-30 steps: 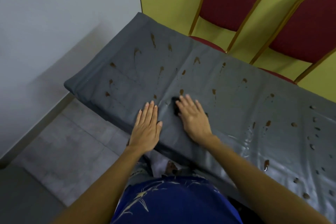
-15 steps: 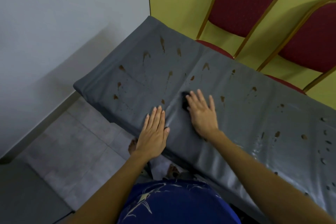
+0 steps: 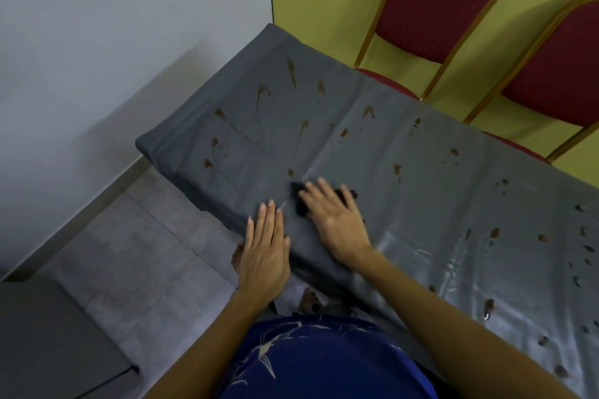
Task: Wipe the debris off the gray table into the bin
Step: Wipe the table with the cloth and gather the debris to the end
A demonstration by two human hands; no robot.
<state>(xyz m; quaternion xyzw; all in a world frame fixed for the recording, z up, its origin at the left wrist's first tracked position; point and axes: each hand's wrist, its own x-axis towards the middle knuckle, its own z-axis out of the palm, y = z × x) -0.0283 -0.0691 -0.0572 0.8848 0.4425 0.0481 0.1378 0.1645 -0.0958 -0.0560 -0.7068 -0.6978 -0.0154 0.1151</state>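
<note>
Right hand (image 3: 337, 220): flat, pressing our black cloth (image 3: 299, 202).
Left hand (image 3: 264, 253): flat, empty, beside the cloth.
Brown spots (image 3: 290, 172): past the cloth, nearer our right hand.

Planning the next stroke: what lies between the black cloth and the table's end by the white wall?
Head view: several brown smears on the table, the nearest just beyond the cloth under the right hand.

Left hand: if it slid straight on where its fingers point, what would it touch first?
The left hand would likely meet bare gray table first, then perhaps the small brown spot slightly right; the black cloth lies off its line.
</note>
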